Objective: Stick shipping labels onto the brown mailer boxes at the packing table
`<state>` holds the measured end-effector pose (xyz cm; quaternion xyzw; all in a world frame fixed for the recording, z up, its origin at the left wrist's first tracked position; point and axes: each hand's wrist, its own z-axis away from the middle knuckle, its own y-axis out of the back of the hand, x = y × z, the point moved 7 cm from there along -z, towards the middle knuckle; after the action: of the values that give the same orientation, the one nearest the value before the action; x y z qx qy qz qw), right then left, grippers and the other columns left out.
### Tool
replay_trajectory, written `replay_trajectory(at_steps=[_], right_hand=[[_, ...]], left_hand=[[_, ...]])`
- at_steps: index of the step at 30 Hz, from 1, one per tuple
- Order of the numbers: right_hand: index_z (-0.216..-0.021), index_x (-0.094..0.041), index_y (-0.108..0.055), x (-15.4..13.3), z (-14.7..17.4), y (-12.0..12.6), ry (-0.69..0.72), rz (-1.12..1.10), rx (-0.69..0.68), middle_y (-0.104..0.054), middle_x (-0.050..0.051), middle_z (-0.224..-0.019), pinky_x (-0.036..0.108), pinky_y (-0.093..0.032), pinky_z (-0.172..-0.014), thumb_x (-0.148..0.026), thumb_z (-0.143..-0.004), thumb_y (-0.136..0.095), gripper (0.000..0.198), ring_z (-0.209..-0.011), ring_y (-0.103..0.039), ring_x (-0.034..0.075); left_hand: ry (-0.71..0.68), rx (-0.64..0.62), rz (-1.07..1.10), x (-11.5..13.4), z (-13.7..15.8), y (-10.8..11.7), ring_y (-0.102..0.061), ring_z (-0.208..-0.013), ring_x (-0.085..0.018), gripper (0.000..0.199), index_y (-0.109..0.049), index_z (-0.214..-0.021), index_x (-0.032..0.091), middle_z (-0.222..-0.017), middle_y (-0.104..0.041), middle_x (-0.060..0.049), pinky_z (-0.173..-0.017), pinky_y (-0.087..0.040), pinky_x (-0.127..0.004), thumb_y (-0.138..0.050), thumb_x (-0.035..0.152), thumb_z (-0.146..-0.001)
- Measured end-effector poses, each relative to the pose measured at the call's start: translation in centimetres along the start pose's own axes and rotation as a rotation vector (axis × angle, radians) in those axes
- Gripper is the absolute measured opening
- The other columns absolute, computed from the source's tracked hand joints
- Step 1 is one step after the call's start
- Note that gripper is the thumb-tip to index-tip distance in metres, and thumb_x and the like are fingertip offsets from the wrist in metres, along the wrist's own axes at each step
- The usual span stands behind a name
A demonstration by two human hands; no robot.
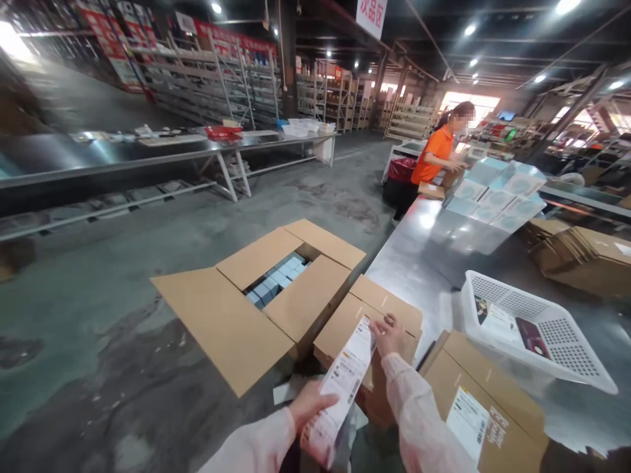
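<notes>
A long strip of printed shipping labels [349,368] stretches between my two hands. My left hand [311,406] grips its lower part, thumb on top. Higher up, my right hand [390,334] pinches the strip's upper right edge, over a stack of flattened cardboard boxes [340,315]. To the left stands a big open carton [197,299] with its flaps spread, holding several small light-blue boxes [276,279]. By my right forearm lies another flat cardboard box [517,410] with a shipping label [467,420] stuck on it.
A white plastic basket [586,341] with papers and a dark item sits on the metal table [401,246]. Farther along are stacked light-blue boxes [497,197] and a co-worker in an orange shirt [436,154]. More folded cardboard [586,259] lies at right. A long bench [162,154] stands across the aisle.
</notes>
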<state>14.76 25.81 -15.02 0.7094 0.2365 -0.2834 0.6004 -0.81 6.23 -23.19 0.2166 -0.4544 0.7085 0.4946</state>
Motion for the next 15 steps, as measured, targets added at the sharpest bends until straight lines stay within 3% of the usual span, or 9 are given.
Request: replay_trajectory(at_steps=[3,6,9,11,12,13,15], right_hand=[[-0.129,-0.012,-0.053,-0.7,-1.1,-1.3,0.073,0.197,-0.034,-0.033,0.020,-0.147,0.062,-0.018,-0.105,-0.050,-0.075,-0.059,0.066,-0.133,-0.028,0.039],[-0.141,-0.006,-0.035,-2.8,1.7,-4.3,0.397,0.499,-0.320,-0.022,0.022,-0.152,0.061,-0.004,-0.110,-0.049,-0.084,-0.047,0.072,-0.142,-0.014,0.035],[-0.144,-0.007,-0.031,-4.0,8.3,-5.5,0.730,0.514,-0.582,-0.025,0.019,-0.152,0.056,-0.005,-0.114,-0.052,-0.085,-0.044,0.074,-0.142,-0.016,0.033],[-0.144,-0.015,-0.032,-4.1,13.1,-4.6,0.918,0.363,-0.725,-0.035,0.014,-0.149,0.051,-0.014,-0.115,-0.052,-0.086,-0.044,0.070,-0.139,-0.026,0.029],[-0.142,-0.019,-0.036,-3.8,14.6,-3.8,0.944,0.277,-0.757,-0.042,0.012,-0.145,0.048,-0.021,-0.115,-0.049,-0.088,-0.041,0.062,-0.136,-0.034,0.026],[-0.139,-0.020,-0.041,-3.2,15.3,-2.6,0.906,0.209,-0.734,-0.050,0.011,-0.138,0.044,-0.029,-0.111,-0.045,-0.092,-0.035,0.054,-0.130,-0.043,0.023],[-0.129,-0.017,-0.053,-0.6,13.8,0.2,0.608,0.221,-0.502,-0.061,0.014,-0.123,0.040,-0.042,-0.100,-0.036,-0.094,-0.026,0.047,-0.115,-0.056,0.023]], left_hand=[[0.072,-0.043,0.019,-4.1,2.6,2.7,-0.066,-0.076,-0.028,0.061,-0.073,-0.077,0.010,-0.076,-0.071,-0.014,-0.077,-0.047,-0.039,-0.085,0.057,-0.039],[0.091,-0.085,-0.002,-4.8,5.0,4.5,-0.066,-0.076,-0.028,0.055,-0.074,-0.073,0.013,-0.075,-0.071,-0.013,-0.075,-0.048,-0.038,-0.083,0.058,-0.043],[0.030,-0.055,-0.019,-0.8,5.3,4.8,-0.065,-0.072,-0.026,0.059,-0.073,-0.077,0.011,-0.075,-0.071,-0.014,-0.069,-0.048,-0.035,-0.080,0.061,-0.047],[-0.047,0.041,-0.126,3.2,4.0,4.6,-0.065,-0.068,-0.024,0.066,-0.071,-0.082,0.008,-0.076,-0.071,-0.014,-0.065,-0.049,-0.034,-0.073,0.067,-0.052],[-0.101,0.103,-0.221,5.3,3.0,4.3,-0.065,-0.068,-0.024,0.068,-0.071,-0.085,0.008,-0.078,-0.071,-0.015,-0.064,-0.050,-0.034,-0.067,0.070,-0.057],[-0.161,0.167,-0.333,7.3,1.9,3.9,-0.065,-0.071,-0.025,0.069,-0.071,-0.086,0.008,-0.081,-0.072,-0.016,-0.065,-0.051,-0.035,-0.059,0.073,-0.063],[-0.256,0.243,-0.470,10.6,-0.6,2.9,-0.065,-0.089,-0.026,0.061,-0.071,-0.090,0.011,-0.098,-0.071,-0.016,-0.077,-0.051,-0.036,-0.051,0.066,-0.073]])
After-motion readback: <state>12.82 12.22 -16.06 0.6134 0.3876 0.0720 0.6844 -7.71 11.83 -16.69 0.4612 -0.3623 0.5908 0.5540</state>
